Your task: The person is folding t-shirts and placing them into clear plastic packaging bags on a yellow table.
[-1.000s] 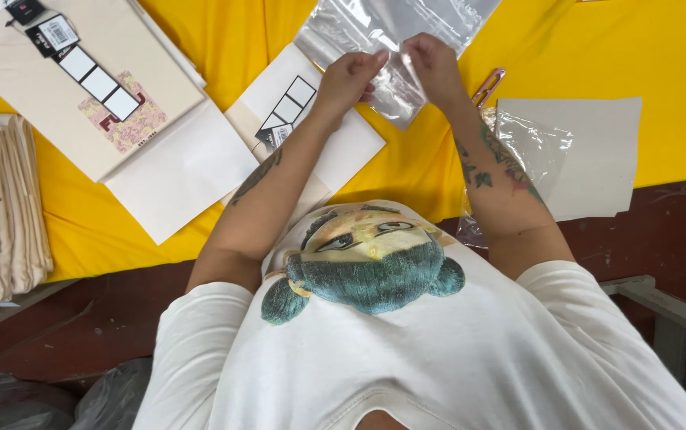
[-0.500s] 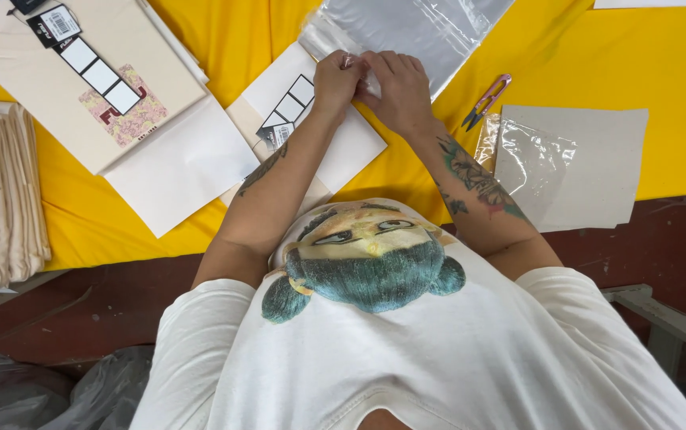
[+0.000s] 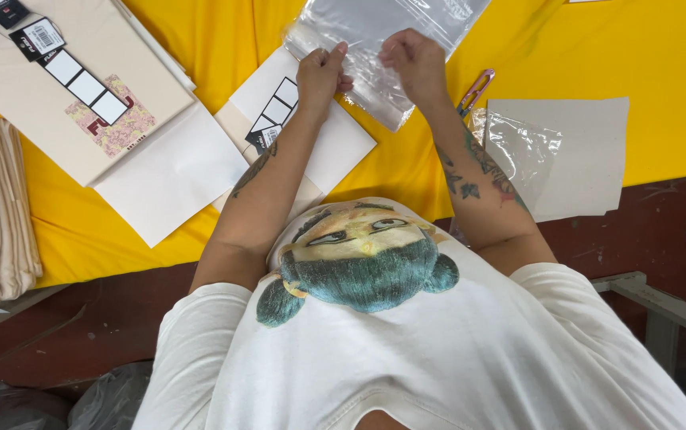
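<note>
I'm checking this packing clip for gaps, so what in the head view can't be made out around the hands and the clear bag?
- Clear plastic bag: its far end is cut off by the top edge.
- Left hand and right hand: the fingertips curl under, so the grip on the bag's edge is hidden.
- Pink-handled tool: mostly hidden by the right forearm.
- Folded cream garment: partly covered by the left forearm.

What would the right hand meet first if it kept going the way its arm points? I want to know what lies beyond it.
The right hand already grips the clear plastic bag; going straight on, it would likely slide along that bag over the yellow cloth, though depth is unclear.
</note>
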